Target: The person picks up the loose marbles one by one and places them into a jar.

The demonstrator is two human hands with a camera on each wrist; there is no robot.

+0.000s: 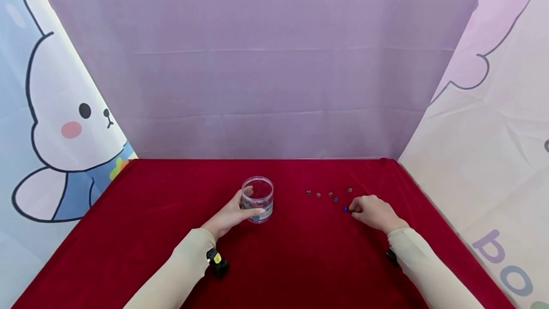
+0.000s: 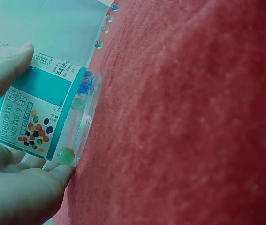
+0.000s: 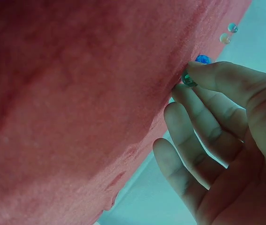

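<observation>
My left hand [image 1: 231, 214] grips a clear plastic jar [image 1: 263, 199] around its side, thumb in front. The jar stands upright on the red cloth with its top uncovered. In the left wrist view its label [image 2: 27, 119] shows printed coloured beads, and a few glass marbles, among them a green marble [image 2: 66, 155], lie at the bottom. To the right, my right hand [image 1: 374, 211] pinches a dark green marble [image 3: 187, 79] between thumb and index finger, at the cloth. A blue marble [image 1: 345, 209] lies right beside those fingertips. The other right fingers are loosely bent.
Several more marbles, such as a dark one [image 1: 309, 192], a reddish one [image 1: 318, 195] and another blue one [image 1: 336, 199], lie scattered between jar and right hand. Red cloth [image 1: 300, 261] covers the table. A purple curtain [image 1: 257, 70] stands behind, with printed cartoon panels on both sides.
</observation>
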